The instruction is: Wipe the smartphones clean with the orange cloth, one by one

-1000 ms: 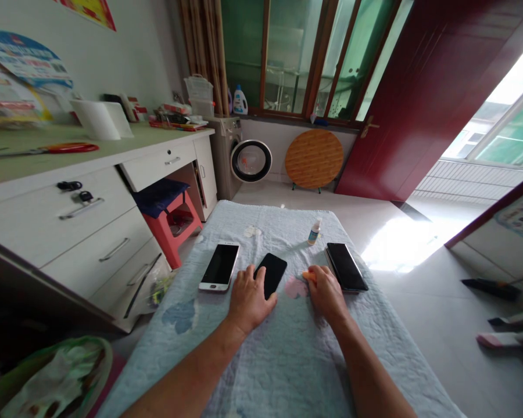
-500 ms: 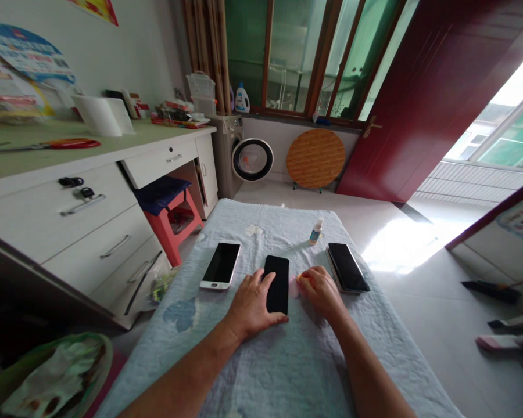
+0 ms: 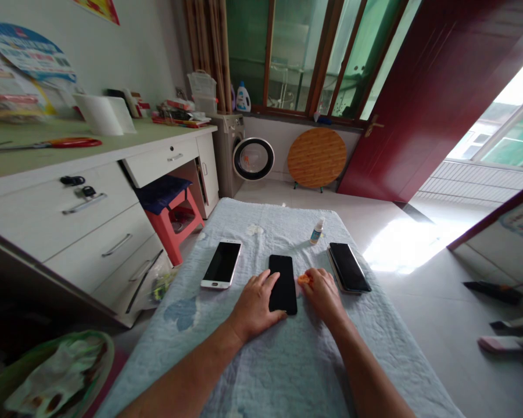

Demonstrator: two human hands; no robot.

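Observation:
A black smartphone (image 3: 284,287) lies flat on the quilted light-blue cloth (image 3: 261,371). My left hand (image 3: 257,299) grips its left side, with fingertips on the left edge and the thumb along the bottom end. Just right of that phone, my right hand (image 3: 322,293) pinches a small, soft-looking orange cloth (image 3: 304,279), mostly hidden by the fingers. To the left rests a white-framed phone (image 3: 222,264), screen up. Another dark phone (image 3: 349,267) sits to the right, on top of something pale. Beyond my right hand stands a small spray bottle (image 3: 317,231).
On the left is a white desk (image 3: 87,203) bearing a paper roll (image 3: 100,114) and red-handled scissors (image 3: 74,143). A red stool (image 3: 176,223) stands under it. A washing machine (image 3: 227,151) with its door open and a round folded table (image 3: 316,157) are at the back.
The black phone has shifted slightly right and turned a little, with my left hand moving along. More of the orange cloth shows at my right fingertips.

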